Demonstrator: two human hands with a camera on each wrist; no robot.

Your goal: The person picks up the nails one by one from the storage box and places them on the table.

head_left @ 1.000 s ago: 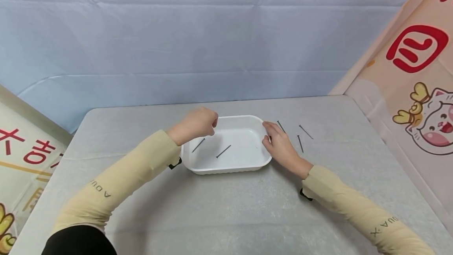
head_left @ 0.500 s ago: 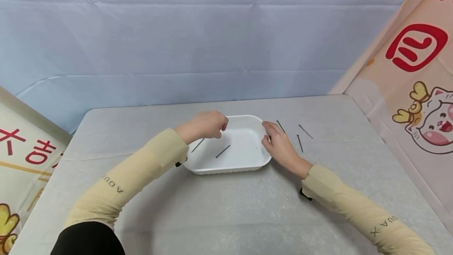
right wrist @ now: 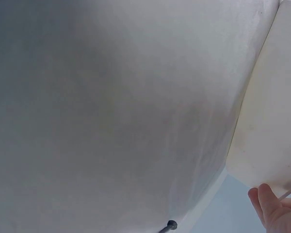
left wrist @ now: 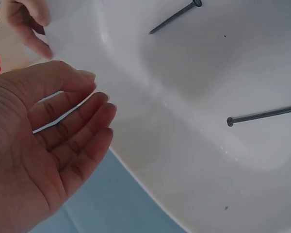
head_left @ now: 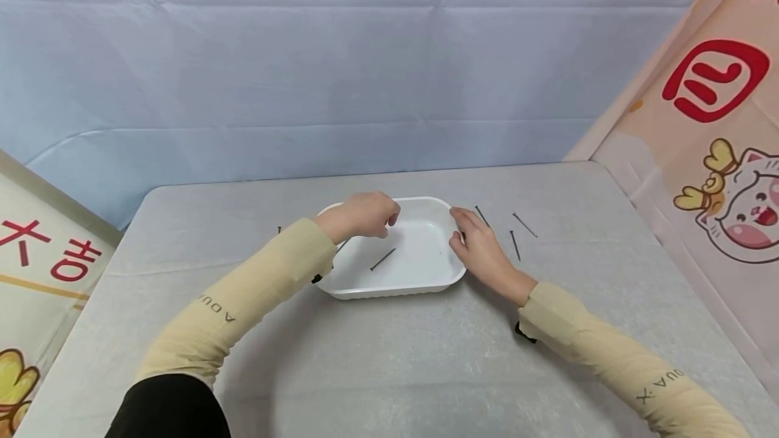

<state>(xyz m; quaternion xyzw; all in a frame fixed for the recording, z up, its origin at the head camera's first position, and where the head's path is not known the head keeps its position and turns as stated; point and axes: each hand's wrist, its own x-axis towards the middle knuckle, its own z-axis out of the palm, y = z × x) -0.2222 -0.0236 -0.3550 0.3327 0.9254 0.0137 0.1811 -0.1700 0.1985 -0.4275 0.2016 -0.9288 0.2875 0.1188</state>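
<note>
A white rectangular tray (head_left: 420,276) stands mid-table. My left hand (head_left: 368,213) hovers over its left half, fingers loosely bent. In the left wrist view, nothing shows between the thumb and fingers of that hand (left wrist: 63,116). Inside the tray lie two dark nails: one near the middle (head_left: 382,259), the other nail (head_left: 342,247) partly behind my left wrist. The left wrist view shows both, a pointed nail (left wrist: 174,18) and another nail (left wrist: 264,114) cut by the frame edge. My right hand (head_left: 483,249) grips the tray's right rim, thumb on the inner side.
Right of the tray several nails lie loose on the grey table (head_left: 389,370), including a nail (head_left: 514,245) beside my right hand. Left of the tray, a nail tip (head_left: 279,229) peeks out past my sleeve. A pale cloth backdrop (head_left: 389,86) rises behind the table.
My left hand has moved right across the tray, and its forearm followed, now covering part of the left nail. A nail end beyond the left sleeve has come into view. My right hand stays put.
</note>
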